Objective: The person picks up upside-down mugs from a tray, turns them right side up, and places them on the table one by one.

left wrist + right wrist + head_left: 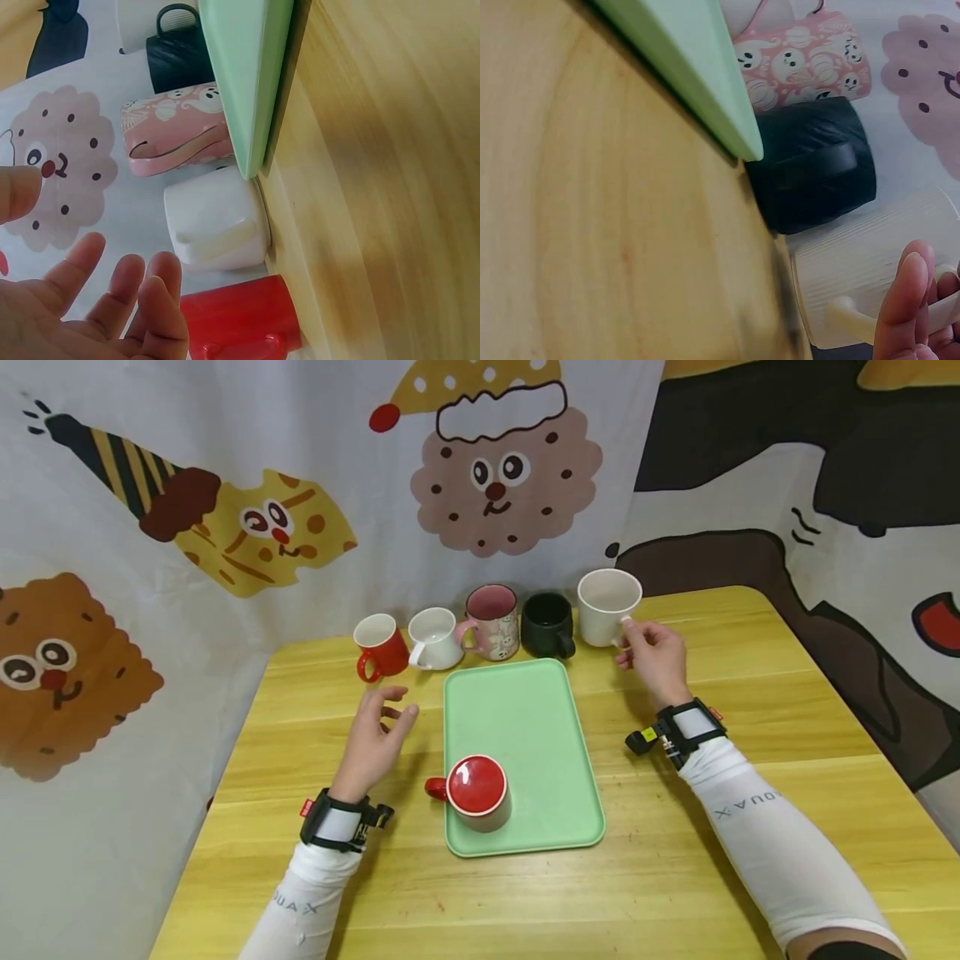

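Observation:
At the right end of a row of mugs, my right hand (657, 658) pinches the handle of a large white ribbed mug (600, 620); in the right wrist view thumb and fingers close on that handle (855, 321). My left hand (375, 739) hovers over the table left of the tray, fingers loosely spread and holding nothing. Nearest to it are a small red mug (386, 652) and a white mug (442, 647). Further along the row stand a pink ghost-patterned mug (501, 631) and a dark green mug (546, 631).
A light green tray (525, 718) lies mid-table, its far edge close to the row. On its near left part stands a mug with a red inside (483, 810), red handle pointing left. Behind the wooden table (675, 877) hangs a cartoon-printed cloth (315, 410).

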`<control>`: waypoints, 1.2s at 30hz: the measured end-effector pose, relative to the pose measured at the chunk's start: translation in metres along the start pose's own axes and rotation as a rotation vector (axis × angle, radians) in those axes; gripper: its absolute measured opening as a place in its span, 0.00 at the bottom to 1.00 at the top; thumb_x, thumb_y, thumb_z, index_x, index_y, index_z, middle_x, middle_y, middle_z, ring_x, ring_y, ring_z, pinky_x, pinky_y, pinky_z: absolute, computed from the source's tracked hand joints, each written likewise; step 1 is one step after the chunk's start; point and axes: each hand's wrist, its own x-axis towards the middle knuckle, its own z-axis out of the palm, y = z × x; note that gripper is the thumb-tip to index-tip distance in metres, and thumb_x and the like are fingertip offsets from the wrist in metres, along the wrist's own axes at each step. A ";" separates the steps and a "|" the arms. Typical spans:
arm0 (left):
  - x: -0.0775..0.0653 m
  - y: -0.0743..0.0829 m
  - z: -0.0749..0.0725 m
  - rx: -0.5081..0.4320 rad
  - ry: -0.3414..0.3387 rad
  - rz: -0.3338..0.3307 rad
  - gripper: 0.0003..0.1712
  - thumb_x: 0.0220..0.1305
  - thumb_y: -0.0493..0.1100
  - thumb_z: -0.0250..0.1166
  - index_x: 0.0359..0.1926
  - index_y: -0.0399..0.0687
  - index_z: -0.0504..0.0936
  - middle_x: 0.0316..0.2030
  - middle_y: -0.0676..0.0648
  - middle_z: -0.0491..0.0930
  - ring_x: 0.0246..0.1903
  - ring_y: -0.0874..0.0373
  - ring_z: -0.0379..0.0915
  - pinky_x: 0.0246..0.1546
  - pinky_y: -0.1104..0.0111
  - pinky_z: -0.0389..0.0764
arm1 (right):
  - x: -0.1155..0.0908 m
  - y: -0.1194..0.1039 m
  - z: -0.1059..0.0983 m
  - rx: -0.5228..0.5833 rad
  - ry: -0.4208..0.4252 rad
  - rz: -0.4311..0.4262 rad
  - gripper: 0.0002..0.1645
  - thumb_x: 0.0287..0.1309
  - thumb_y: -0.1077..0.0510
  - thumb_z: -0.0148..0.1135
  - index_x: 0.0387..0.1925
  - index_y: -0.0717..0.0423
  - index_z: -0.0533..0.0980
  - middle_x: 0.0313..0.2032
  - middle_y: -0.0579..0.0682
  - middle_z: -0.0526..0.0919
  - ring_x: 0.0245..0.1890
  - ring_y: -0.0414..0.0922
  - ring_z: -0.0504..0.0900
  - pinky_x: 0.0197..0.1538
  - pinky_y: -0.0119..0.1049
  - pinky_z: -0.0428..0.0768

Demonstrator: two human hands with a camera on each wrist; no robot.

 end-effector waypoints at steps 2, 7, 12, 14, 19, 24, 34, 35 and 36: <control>0.000 0.001 0.000 -0.007 -0.001 -0.003 0.26 0.80 0.50 0.63 0.69 0.40 0.74 0.61 0.35 0.72 0.50 0.42 0.76 0.44 0.56 0.78 | 0.002 0.003 0.000 -0.015 -0.009 0.008 0.29 0.75 0.46 0.64 0.45 0.74 0.79 0.32 0.52 0.83 0.21 0.36 0.84 0.27 0.30 0.84; 0.000 0.003 0.001 -0.007 -0.003 -0.012 0.26 0.79 0.49 0.64 0.68 0.38 0.75 0.61 0.37 0.73 0.50 0.42 0.77 0.44 0.56 0.78 | 0.002 0.008 0.000 -0.021 -0.021 0.031 0.30 0.75 0.45 0.64 0.48 0.73 0.80 0.35 0.56 0.83 0.22 0.38 0.84 0.28 0.32 0.85; -0.001 0.005 0.002 -0.005 -0.006 -0.024 0.26 0.79 0.49 0.64 0.68 0.38 0.75 0.61 0.39 0.73 0.50 0.42 0.77 0.44 0.57 0.78 | 0.002 0.010 0.002 -0.057 -0.011 0.031 0.30 0.76 0.42 0.62 0.48 0.70 0.81 0.36 0.56 0.83 0.23 0.37 0.85 0.30 0.32 0.86; -0.001 0.004 0.003 -0.004 -0.007 -0.023 0.26 0.79 0.49 0.64 0.68 0.37 0.75 0.61 0.38 0.73 0.50 0.42 0.77 0.44 0.57 0.78 | 0.002 0.010 0.002 -0.071 -0.017 0.032 0.31 0.76 0.41 0.61 0.49 0.70 0.80 0.37 0.56 0.82 0.24 0.37 0.85 0.31 0.33 0.86; -0.001 0.005 0.004 -0.010 -0.011 -0.022 0.26 0.79 0.48 0.64 0.68 0.38 0.75 0.61 0.37 0.73 0.51 0.42 0.77 0.45 0.57 0.78 | 0.001 0.010 0.002 -0.077 -0.042 0.036 0.30 0.77 0.42 0.60 0.49 0.69 0.80 0.40 0.60 0.83 0.24 0.37 0.85 0.32 0.33 0.87; -0.004 0.006 0.003 -0.020 -0.018 -0.017 0.26 0.79 0.49 0.64 0.68 0.39 0.75 0.62 0.37 0.73 0.52 0.42 0.77 0.46 0.55 0.78 | -0.002 0.008 0.002 -0.067 -0.064 0.037 0.27 0.79 0.47 0.59 0.54 0.71 0.77 0.45 0.63 0.82 0.25 0.38 0.86 0.34 0.35 0.88; -0.009 0.006 0.003 -0.027 -0.030 -0.009 0.26 0.80 0.51 0.63 0.69 0.41 0.74 0.63 0.39 0.74 0.53 0.42 0.77 0.46 0.55 0.78 | -0.028 0.000 0.006 0.081 0.112 0.017 0.32 0.74 0.55 0.64 0.69 0.59 0.59 0.52 0.50 0.69 0.33 0.44 0.87 0.35 0.31 0.86; -0.009 0.006 0.003 -0.030 -0.029 -0.006 0.26 0.80 0.51 0.63 0.69 0.41 0.74 0.63 0.39 0.74 0.53 0.42 0.77 0.46 0.55 0.78 | -0.034 -0.002 0.008 0.097 0.126 -0.003 0.31 0.74 0.56 0.64 0.68 0.58 0.59 0.52 0.50 0.70 0.33 0.44 0.86 0.34 0.30 0.85; -0.009 0.006 0.002 -0.033 -0.028 -0.003 0.26 0.80 0.50 0.63 0.69 0.40 0.75 0.63 0.39 0.74 0.52 0.42 0.77 0.46 0.55 0.78 | -0.040 -0.004 0.009 0.105 0.132 -0.028 0.29 0.74 0.56 0.64 0.67 0.57 0.60 0.51 0.50 0.70 0.33 0.44 0.86 0.33 0.29 0.83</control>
